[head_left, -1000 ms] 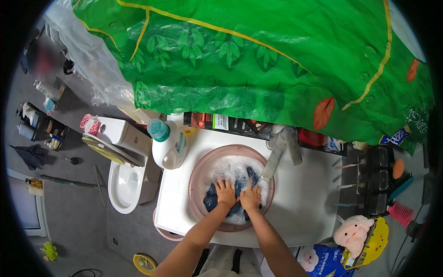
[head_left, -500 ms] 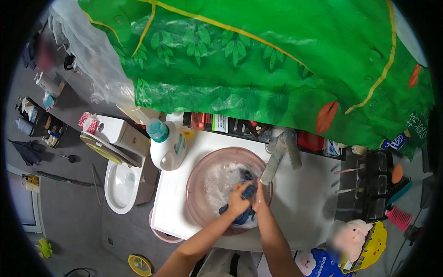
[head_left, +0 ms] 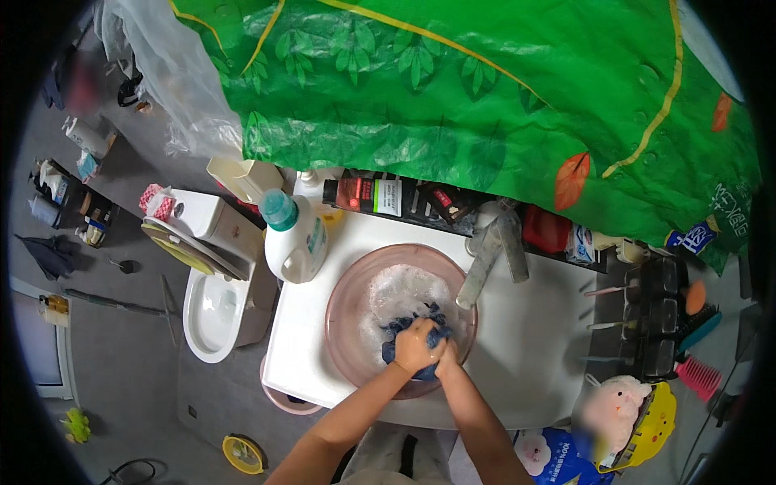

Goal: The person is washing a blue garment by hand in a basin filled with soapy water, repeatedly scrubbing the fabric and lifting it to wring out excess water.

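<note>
A wet dark blue cloth point(head_left: 390, 351) lies bunched in soapy water inside a translucent pink basin point(head_left: 340, 317). My left hand point(head_left: 415, 347) is closed over the cloth, with a fold of it bulging up beside the fingers. Pressed against it from the other side, my right hand point(head_left: 447, 358) grips the same bundle, its fingers partly hidden. White suds point(head_left: 404, 284) float beyond my hands. Close to the basin's right rim hangs the end of a grey faucet point(head_left: 482, 268).
The basin stands on a white washstand point(head_left: 303, 356). A white detergent bottle with a teal cap point(head_left: 279, 212) is left of it. Toiletries line the back shelf under a green plastic sheet point(head_left: 453, 105). A toilet point(head_left: 212, 315) is at left; toothbrush cups point(head_left: 651, 319) are at right.
My hands have come together around the cloth and moved slightly toward me. The right fingers, stretched out before, now curl in. The suds have shifted and the view has tilted a little.
</note>
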`<action>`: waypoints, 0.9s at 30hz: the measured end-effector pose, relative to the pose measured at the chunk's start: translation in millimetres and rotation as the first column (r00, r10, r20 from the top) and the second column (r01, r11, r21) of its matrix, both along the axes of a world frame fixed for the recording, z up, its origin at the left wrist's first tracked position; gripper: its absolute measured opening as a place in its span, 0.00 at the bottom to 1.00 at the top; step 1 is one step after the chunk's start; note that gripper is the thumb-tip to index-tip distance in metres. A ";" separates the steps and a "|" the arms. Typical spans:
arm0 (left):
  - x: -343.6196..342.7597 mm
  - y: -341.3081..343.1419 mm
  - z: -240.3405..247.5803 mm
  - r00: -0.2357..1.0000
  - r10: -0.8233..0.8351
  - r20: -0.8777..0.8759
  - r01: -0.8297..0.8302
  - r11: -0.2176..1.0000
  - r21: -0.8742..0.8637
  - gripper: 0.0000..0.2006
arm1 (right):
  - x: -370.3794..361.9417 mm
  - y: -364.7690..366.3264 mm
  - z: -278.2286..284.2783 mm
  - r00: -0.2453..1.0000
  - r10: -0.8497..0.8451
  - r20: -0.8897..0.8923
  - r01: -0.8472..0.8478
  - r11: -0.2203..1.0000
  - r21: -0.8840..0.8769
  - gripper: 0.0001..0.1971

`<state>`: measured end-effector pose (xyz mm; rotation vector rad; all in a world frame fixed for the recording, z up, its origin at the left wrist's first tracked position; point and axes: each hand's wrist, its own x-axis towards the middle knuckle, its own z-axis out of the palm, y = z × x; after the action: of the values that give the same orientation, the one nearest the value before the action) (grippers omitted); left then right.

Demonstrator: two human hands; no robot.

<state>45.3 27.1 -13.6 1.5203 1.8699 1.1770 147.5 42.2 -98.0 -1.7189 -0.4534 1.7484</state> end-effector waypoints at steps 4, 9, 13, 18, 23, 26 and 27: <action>-75.8 4.9 -16.4 0.932 0.238 -0.275 -0.279 0.953 -0.122 0.14 | 4.4 -18.1 81.3 0.999 0.017 -0.052 -0.025 0.987 -0.157 0.24; -70.8 20.6 -13.6 0.639 -0.190 -0.745 -0.234 0.875 -0.424 0.29 | 9.9 -23.2 51.9 0.542 0.339 0.769 -0.683 0.711 0.168 0.31; -49.8 4.1 -36.6 0.761 -0.412 -0.501 -0.081 0.706 -0.704 0.31 | -31.2 -7.3 37.4 0.073 0.469 0.880 -0.820 0.530 -0.214 0.37; -51.3 15.4 -70.2 0.678 -0.546 -0.492 0.021 0.684 -0.729 0.28 | -34.4 10.4 -8.3 0.025 0.547 0.836 -0.853 0.448 -0.268 0.28; -69.6 23.2 -51.0 0.896 -0.194 -0.399 -0.052 0.847 -0.529 0.32 | -17.2 7.1 27.9 0.119 0.259 0.959 -0.925 0.380 0.013 0.15; -49.7 15.1 -60.4 0.912 0.189 -0.364 -0.364 0.785 -0.502 0.36 | -28.3 -9.1 36.3 0.821 0.148 0.551 -0.467 0.729 0.501 0.12; -31.1 22.1 -71.4 0.956 0.241 -0.169 -0.294 0.777 -0.556 0.29 | -19.9 -5.8 1.5 0.784 -0.021 0.621 -0.359 0.801 0.480 0.14</action>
<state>14.2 49.2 -85.0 0.9962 2.2855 0.5477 127.5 36.4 -96.5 -1.7547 -1.3281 0.9446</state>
